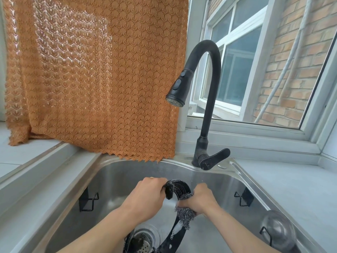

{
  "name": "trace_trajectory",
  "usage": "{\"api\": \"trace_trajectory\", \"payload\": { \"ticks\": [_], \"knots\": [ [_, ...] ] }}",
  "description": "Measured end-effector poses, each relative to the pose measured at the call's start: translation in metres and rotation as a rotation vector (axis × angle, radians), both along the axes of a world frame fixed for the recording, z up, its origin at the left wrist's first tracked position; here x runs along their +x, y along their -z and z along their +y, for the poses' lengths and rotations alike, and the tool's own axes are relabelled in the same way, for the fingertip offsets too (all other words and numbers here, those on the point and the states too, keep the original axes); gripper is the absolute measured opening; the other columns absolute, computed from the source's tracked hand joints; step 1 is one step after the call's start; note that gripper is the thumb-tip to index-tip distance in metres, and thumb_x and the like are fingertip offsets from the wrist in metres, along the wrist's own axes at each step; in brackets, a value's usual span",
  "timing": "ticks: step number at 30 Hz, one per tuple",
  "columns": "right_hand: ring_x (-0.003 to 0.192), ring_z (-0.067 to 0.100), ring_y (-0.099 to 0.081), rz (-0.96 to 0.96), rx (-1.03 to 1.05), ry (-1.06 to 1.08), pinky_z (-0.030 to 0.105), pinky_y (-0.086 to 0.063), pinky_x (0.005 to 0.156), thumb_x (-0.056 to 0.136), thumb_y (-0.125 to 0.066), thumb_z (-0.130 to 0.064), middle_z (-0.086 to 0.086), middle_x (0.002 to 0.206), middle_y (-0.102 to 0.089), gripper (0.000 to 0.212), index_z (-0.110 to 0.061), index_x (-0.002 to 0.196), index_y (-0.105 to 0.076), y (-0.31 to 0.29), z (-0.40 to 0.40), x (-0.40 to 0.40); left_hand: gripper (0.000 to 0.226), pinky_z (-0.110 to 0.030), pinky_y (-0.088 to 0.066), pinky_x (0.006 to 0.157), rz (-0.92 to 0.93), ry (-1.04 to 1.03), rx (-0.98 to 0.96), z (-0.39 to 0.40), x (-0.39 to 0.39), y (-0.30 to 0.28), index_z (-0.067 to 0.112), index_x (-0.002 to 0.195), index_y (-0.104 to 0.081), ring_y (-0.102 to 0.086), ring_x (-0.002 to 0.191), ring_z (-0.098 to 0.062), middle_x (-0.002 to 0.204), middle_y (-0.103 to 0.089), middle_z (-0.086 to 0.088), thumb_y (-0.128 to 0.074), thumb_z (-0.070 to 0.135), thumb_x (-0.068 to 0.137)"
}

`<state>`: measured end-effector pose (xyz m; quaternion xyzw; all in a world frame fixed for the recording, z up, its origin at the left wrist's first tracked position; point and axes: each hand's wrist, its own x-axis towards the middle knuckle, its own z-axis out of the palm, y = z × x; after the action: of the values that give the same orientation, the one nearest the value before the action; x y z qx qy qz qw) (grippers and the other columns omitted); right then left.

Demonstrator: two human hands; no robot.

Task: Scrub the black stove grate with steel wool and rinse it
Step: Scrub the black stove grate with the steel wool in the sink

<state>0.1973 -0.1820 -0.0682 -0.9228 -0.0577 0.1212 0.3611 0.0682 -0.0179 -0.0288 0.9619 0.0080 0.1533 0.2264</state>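
Observation:
The black stove grate (pixel 177 232), a round ring with a raised prong, stands on edge inside the steel sink (pixel 113 178). My left hand (pixel 147 196) grips its top prong. My right hand (pixel 200 199) presses a grey wad of steel wool (pixel 185 215) against the ring's right side. White suds cling to the lower part of the ring. The ring's bottom is cut off by the frame edge. No water runs from the faucet.
A black pull-down faucet (pixel 206 99) with its lever (pixel 213 158) rises behind the sink. The drain strainer (pixel 144 240) lies under the grate. Black wire hooks hang on both sink walls. A lid-like round object (pixel 279 229) sits at the right. An orange curtain (pixel 94 75) hangs at the back.

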Motion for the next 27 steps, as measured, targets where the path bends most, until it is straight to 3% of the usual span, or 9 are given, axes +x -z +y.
{"api": "trace_trajectory", "payload": {
  "ticks": [4, 8, 14, 20, 23, 25, 27],
  "knots": [
    [0.111, 0.032, -0.063, -0.065, -0.061, 0.037, 0.039, -0.059, 0.082, 0.061, -0.097, -0.037, 0.015, 0.124, -0.058, 0.097, 0.001, 0.128, -0.038, -0.021, 0.004, -0.021, 0.024, -0.045, -0.049, 0.073, 0.001, -0.003, 0.011, 0.001, 0.0, 0.0, 0.016, 0.094, -0.062, -0.06, 0.077, -0.031, 0.08, -0.063, -0.005, -0.04, 0.017, 0.102],
    [0.107, 0.029, -0.062, -0.133, -0.033, 0.025, 0.03, -0.05, 0.068, 0.066, -0.093, -0.034, 0.011, 0.117, -0.058, 0.081, -0.004, 0.12, -0.04, -0.028, 0.005, -0.027, 0.024, -0.044, -0.048, 0.072, 0.005, -0.009, 0.004, 0.005, -0.001, 0.0, 0.016, 0.095, -0.063, -0.06, 0.078, -0.032, 0.083, -0.065, -0.006, -0.04, 0.016, 0.102],
    [0.073, 0.014, -0.057, -0.288, 0.108, -0.036, 0.028, -0.042, 0.056, 0.066, -0.089, -0.038, 0.002, 0.094, -0.06, 0.069, -0.018, 0.109, -0.039, -0.04, 0.009, -0.041, 0.023, -0.041, -0.046, 0.07, 0.007, -0.029, -0.008, 0.008, 0.001, 0.001, 0.014, 0.094, -0.062, -0.059, 0.079, -0.032, 0.082, -0.065, -0.006, -0.04, 0.015, 0.102],
    [0.059, 0.014, -0.048, -0.412, 0.215, -0.099, 0.031, -0.039, 0.054, 0.073, -0.085, -0.037, -0.001, 0.081, -0.059, 0.054, -0.028, 0.097, -0.037, -0.048, 0.014, -0.057, 0.021, -0.038, -0.04, 0.065, 0.005, -0.034, -0.014, 0.012, 0.001, 0.002, 0.013, 0.095, -0.062, -0.054, 0.073, -0.028, 0.082, -0.064, -0.005, -0.042, 0.014, 0.102],
    [0.081, 0.024, -0.065, -0.418, 0.251, -0.126, 0.037, -0.05, 0.071, 0.075, -0.086, -0.036, -0.005, 0.091, -0.056, 0.05, -0.027, 0.099, -0.042, -0.05, 0.013, -0.062, 0.019, -0.037, -0.034, 0.062, 0.002, -0.031, -0.02, 0.015, 0.003, 0.003, 0.013, 0.09, -0.058, -0.051, 0.071, -0.028, 0.078, -0.06, -0.003, -0.043, 0.015, 0.102],
    [0.104, 0.024, -0.065, -0.415, 0.268, -0.152, 0.034, -0.047, 0.078, 0.076, -0.086, -0.037, -0.006, 0.101, -0.058, 0.048, -0.028, 0.099, -0.045, -0.05, 0.011, -0.063, 0.02, -0.038, -0.033, 0.061, 0.006, -0.016, -0.025, 0.017, 0.004, 0.004, 0.016, 0.084, -0.054, -0.052, 0.073, -0.03, 0.075, -0.058, -0.001, -0.044, 0.015, 0.102],
    [0.111, 0.019, -0.063, -0.403, 0.287, -0.187, 0.029, -0.043, 0.081, 0.077, -0.087, -0.037, -0.007, 0.111, -0.06, 0.046, -0.031, 0.099, -0.047, -0.05, 0.009, -0.063, 0.021, -0.038, -0.033, 0.062, 0.011, -0.003, -0.03, 0.02, 0.005, 0.005, 0.018, 0.082, -0.051, -0.056, 0.076, -0.033, 0.075, -0.059, -0.002, -0.044, 0.014, 0.101]
  ]
}}
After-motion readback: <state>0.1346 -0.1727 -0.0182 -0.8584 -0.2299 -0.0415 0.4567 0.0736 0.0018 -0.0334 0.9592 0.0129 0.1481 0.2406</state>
